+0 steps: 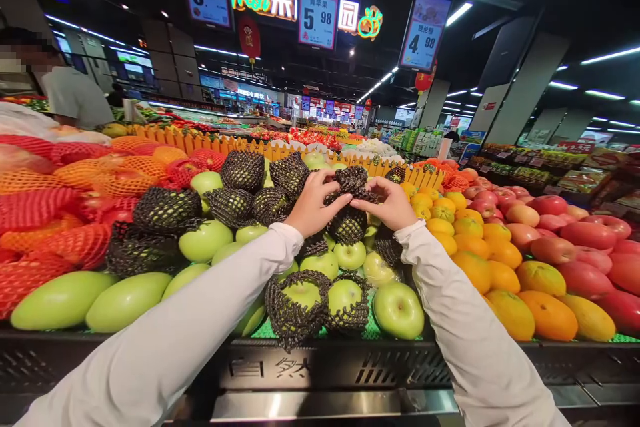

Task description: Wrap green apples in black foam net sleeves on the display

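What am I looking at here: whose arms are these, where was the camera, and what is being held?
There is no machine here: these are a person's bare hands in long white sleeves. The single picture comes from a camera worn on that person's head, looking forward and down.

The left hand and right hand meet at a dark mesh net, fingers on either side of it. Whether it holds fruit is hard to tell.

Around them on a shop display lie green apples, some in similar nets, with orange fruit and reddish fruit to the right.
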Demonstrator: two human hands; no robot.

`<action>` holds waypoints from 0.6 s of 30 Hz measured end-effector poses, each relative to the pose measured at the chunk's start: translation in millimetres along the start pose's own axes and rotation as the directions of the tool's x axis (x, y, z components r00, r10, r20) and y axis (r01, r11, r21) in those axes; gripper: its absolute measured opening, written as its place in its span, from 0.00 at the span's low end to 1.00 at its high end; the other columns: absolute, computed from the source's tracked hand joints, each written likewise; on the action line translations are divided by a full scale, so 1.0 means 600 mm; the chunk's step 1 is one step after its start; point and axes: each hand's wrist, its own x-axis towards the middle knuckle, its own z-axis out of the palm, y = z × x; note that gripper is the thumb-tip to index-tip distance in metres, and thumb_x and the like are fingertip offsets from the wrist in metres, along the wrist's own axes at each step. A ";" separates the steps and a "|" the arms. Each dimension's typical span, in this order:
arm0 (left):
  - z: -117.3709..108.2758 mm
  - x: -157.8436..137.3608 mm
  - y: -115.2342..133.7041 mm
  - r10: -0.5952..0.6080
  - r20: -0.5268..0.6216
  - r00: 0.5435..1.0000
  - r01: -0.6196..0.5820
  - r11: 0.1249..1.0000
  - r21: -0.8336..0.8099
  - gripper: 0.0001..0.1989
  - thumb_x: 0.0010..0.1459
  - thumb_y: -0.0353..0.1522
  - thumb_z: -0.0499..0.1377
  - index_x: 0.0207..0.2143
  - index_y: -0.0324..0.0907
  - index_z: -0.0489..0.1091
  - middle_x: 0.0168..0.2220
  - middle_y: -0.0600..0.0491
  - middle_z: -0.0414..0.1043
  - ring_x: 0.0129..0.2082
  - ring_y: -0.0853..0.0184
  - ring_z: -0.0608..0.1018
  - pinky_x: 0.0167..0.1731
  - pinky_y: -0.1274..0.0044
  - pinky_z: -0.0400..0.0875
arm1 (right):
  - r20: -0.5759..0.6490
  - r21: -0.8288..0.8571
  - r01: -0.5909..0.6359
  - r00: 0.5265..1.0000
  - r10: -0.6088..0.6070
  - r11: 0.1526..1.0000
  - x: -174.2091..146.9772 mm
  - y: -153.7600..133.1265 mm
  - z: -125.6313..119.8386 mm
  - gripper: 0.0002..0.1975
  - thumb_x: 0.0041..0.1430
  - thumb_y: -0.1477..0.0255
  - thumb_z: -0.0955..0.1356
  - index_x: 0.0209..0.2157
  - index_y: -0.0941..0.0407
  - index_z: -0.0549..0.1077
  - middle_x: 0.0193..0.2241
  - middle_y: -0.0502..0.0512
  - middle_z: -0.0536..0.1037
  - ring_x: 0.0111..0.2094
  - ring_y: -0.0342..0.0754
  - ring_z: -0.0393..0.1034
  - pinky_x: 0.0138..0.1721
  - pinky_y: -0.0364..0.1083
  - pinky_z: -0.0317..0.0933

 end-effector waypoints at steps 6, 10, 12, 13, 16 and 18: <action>0.001 0.000 -0.005 -0.096 0.021 0.995 0.096 0.995 -0.003 0.14 0.58 0.42 0.64 0.28 0.40 0.73 0.56 0.46 0.67 0.59 0.55 0.66 0.66 0.58 0.61 | -0.210 0.185 -0.070 0.972 0.109 0.980 0.009 0.009 -0.009 0.25 0.36 0.53 0.80 0.29 0.56 0.72 0.30 0.51 0.75 0.33 0.46 0.69 0.41 0.48 0.67; 0.000 0.000 -0.003 -0.122 0.010 0.992 0.122 0.992 -0.023 0.15 0.59 0.42 0.63 0.28 0.40 0.73 0.56 0.46 0.67 0.58 0.56 0.67 0.66 0.59 0.61 | -0.325 0.174 -0.037 0.941 0.092 0.984 0.010 0.015 -0.012 0.21 0.38 0.56 0.79 0.29 0.56 0.75 0.32 0.54 0.76 0.34 0.47 0.70 0.43 0.50 0.67; -0.001 0.002 -0.002 -0.145 0.014 0.989 0.145 0.989 -0.034 0.15 0.61 0.41 0.61 0.28 0.40 0.74 0.56 0.45 0.67 0.58 0.56 0.67 0.66 0.59 0.60 | -0.405 0.154 0.003 0.912 0.061 0.988 0.008 0.012 -0.012 0.18 0.38 0.59 0.79 0.27 0.56 0.76 0.34 0.56 0.76 0.38 0.49 0.70 0.43 0.51 0.67; -0.002 0.002 -0.002 -0.154 0.022 0.988 0.155 0.987 -0.039 0.15 0.62 0.41 0.60 0.28 0.40 0.75 0.56 0.45 0.67 0.58 0.57 0.67 0.66 0.59 0.60 | -0.427 0.146 0.026 0.903 0.039 0.989 0.007 0.010 -0.012 0.17 0.38 0.61 0.79 0.26 0.56 0.75 0.35 0.57 0.76 0.39 0.50 0.70 0.43 0.51 0.67; -0.002 0.004 -0.002 -0.170 0.036 0.985 0.172 0.984 -0.054 0.17 0.64 0.39 0.57 0.24 0.40 0.74 0.56 0.47 0.67 0.58 0.57 0.67 0.65 0.60 0.60 | -0.384 0.152 0.101 0.923 -0.035 0.983 0.005 0.001 -0.013 0.15 0.40 0.63 0.77 0.24 0.54 0.71 0.33 0.55 0.74 0.39 0.50 0.70 0.44 0.52 0.66; -0.001 0.005 -0.003 -0.173 0.033 0.984 0.175 0.983 -0.051 0.19 0.63 0.38 0.56 0.20 0.40 0.70 0.54 0.47 0.68 0.57 0.57 0.67 0.64 0.60 0.61 | -0.303 0.193 0.122 0.951 -0.059 0.974 0.004 -0.002 -0.013 0.14 0.40 0.64 0.75 0.23 0.54 0.67 0.29 0.53 0.73 0.36 0.50 0.69 0.43 0.51 0.66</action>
